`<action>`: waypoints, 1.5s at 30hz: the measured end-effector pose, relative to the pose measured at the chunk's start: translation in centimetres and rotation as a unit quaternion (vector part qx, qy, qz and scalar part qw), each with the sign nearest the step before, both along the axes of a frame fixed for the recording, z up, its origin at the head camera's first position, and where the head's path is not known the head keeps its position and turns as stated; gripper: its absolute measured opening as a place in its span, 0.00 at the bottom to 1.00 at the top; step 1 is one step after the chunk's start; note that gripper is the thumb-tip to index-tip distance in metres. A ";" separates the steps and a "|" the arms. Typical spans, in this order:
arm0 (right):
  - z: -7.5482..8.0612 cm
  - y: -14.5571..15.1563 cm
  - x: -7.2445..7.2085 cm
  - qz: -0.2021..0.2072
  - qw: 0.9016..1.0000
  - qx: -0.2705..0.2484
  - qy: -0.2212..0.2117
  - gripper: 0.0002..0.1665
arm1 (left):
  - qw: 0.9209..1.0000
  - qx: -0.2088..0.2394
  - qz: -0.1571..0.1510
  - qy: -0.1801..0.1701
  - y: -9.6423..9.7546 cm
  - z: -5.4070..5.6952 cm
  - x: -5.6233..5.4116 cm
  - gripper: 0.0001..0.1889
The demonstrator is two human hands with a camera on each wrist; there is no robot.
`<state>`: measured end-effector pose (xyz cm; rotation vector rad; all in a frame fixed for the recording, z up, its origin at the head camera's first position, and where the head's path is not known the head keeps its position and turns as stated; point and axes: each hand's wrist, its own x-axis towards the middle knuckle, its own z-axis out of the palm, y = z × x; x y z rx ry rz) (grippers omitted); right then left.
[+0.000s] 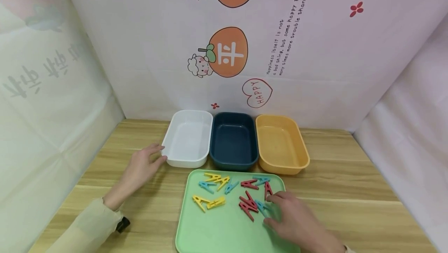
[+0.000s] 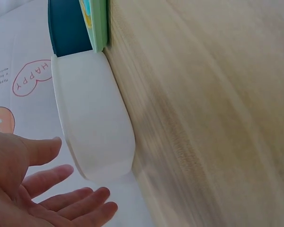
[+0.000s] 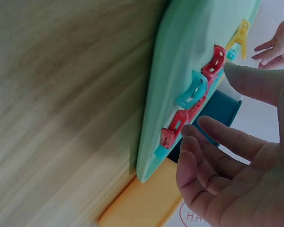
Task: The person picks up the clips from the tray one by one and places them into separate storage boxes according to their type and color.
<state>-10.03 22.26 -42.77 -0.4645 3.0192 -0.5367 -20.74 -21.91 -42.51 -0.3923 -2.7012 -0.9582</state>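
Note:
My left hand [image 1: 140, 169] is at the left side of a white bin [image 1: 187, 138], fingertips right by its rim; in the left wrist view its fingers are spread and hold nothing. Over the right part of a green tray [image 1: 213, 233], my right hand [image 1: 299, 220] hovers with thumb and fingers apart. Near those fingers lie red clothespins [image 1: 249, 184] and a light-blue clothespin [image 1: 261, 208], which falls between thumb and forefinger in the head view. Yellow clothespins [image 1: 216, 202] and more blue ones lie toward the tray's left. The right wrist view shows no clothespin within the right hand.
A dark blue bin [image 1: 233, 144] and a yellow-orange bin [image 1: 281, 144] stand in a row to the right of the white one, just behind the tray. White printed cloth [image 1: 157, 50] hangs behind and at both sides of the wooden table [image 1: 350, 190].

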 end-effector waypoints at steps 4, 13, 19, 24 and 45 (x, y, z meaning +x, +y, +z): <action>-0.5 0.0 -0.1 -0.006 1.000 0.008 -0.018 0.27 | 1.000 0.025 -0.004 0.010 -0.3 -0.3 -0.3 0.17; -0.9 -0.1 -0.4 -0.019 0.998 0.021 -0.061 0.25 | 0.998 0.063 -0.009 0.008 -0.7 -1.1 -0.7 0.15; -0.9 0.0 -0.5 -0.024 0.996 0.019 -0.083 0.23 | 0.997 0.080 -0.012 0.001 -0.8 -1.5 -0.7 0.14; -0.9 0.1 -0.3 -0.029 0.996 0.013 -0.081 0.28 | 0.994 0.108 -0.017 -0.003 -1.0 -1.8 -0.7 0.13; -1.6 0.8 -0.2 -0.042 0.999 0.003 -0.030 0.20 | 0.989 0.147 -0.015 -0.007 -1.2 -2.6 -1.0 0.12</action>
